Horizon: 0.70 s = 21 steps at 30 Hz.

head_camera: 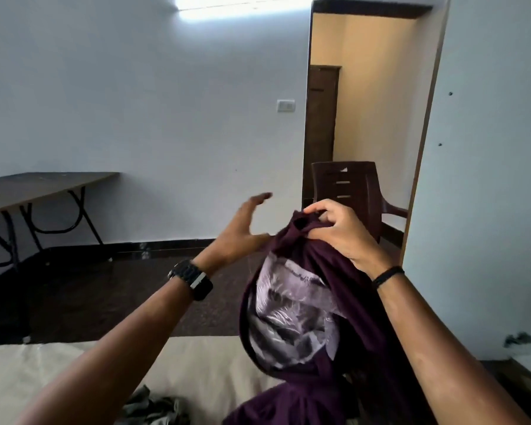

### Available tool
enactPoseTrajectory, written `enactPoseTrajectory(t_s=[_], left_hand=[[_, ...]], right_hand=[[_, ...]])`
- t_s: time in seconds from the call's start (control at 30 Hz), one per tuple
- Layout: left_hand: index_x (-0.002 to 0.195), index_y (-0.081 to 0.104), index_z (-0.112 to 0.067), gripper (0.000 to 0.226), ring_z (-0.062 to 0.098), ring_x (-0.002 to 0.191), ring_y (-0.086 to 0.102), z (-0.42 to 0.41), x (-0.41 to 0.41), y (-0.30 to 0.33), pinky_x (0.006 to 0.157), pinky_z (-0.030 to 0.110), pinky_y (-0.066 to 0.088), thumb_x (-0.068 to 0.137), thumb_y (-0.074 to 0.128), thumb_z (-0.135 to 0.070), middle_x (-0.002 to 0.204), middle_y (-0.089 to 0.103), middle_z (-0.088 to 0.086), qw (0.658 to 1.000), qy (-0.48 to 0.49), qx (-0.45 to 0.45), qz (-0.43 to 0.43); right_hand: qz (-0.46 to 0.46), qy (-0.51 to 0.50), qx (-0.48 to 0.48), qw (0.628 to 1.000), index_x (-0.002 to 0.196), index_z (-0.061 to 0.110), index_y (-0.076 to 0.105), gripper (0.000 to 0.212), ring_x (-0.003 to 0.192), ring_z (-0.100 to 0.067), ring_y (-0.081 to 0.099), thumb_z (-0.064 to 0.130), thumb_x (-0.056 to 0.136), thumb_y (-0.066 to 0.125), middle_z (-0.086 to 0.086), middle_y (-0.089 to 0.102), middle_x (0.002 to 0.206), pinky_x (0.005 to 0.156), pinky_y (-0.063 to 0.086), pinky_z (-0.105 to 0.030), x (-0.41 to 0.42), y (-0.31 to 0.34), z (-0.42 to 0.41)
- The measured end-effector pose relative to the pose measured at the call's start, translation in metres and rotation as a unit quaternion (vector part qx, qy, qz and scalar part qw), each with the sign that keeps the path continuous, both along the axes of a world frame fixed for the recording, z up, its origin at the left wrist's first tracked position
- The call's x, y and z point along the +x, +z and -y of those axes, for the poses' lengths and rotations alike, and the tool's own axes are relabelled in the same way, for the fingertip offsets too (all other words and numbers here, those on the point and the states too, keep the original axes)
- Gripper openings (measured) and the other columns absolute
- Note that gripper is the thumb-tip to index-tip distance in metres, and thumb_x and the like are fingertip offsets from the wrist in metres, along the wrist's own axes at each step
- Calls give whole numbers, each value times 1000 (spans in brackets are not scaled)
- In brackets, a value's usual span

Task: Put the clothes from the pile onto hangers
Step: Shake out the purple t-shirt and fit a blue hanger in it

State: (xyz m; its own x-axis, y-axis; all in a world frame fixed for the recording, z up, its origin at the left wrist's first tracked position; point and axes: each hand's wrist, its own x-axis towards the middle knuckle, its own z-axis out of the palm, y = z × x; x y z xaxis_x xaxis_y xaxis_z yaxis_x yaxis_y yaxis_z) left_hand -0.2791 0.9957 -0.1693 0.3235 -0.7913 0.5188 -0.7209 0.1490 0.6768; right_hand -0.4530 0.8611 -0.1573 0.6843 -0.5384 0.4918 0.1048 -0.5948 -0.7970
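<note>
A dark purple T-shirt [344, 283] with a pale grey print hangs in front of me, bunched at its top. My right hand [339, 231] grips that bunched top edge between fingers and thumb, holding the shirt up. My left hand [242, 228] hovers just left of the shirt with its fingers spread and straight, holding nothing. The shirt's lower part drapes down onto the cream bed sheet [74, 369]. A crumpled grey-green garment [154, 406] lies on the sheet at the bottom. No hanger is visible.
A folding table [37, 188] stands against the left wall. A dark brown plastic chair [356, 191] sits in the doorway behind the shirt. A white wall [488, 179] is close on the right. Dark floor lies beyond the bed.
</note>
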Motion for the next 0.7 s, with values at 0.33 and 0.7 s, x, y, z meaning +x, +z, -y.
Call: enactPoseTrajectory(t_s=[0.33, 0.7], left_hand=[[74, 62, -23, 19, 8, 69, 54, 17, 2, -6, 69, 27, 43, 89, 65, -12, 72, 61, -5, 995, -25, 93, 30], [73, 59, -22, 18, 19, 70, 51, -1, 39, 3, 61, 28, 36, 91, 60, -17, 71, 57, -2, 970, 222, -62, -73]], right_hand=[[-125, 13, -7, 992, 106, 15, 63, 37, 78, -15, 63, 6, 73, 78, -4, 67, 87, 77, 48, -28, -15, -9, 7], [-156, -31, -99, 982, 82, 25, 54, 22, 90, -31, 60, 3, 86, 51, -12, 63, 98, 71, 47, -40, -1, -2, 11]])
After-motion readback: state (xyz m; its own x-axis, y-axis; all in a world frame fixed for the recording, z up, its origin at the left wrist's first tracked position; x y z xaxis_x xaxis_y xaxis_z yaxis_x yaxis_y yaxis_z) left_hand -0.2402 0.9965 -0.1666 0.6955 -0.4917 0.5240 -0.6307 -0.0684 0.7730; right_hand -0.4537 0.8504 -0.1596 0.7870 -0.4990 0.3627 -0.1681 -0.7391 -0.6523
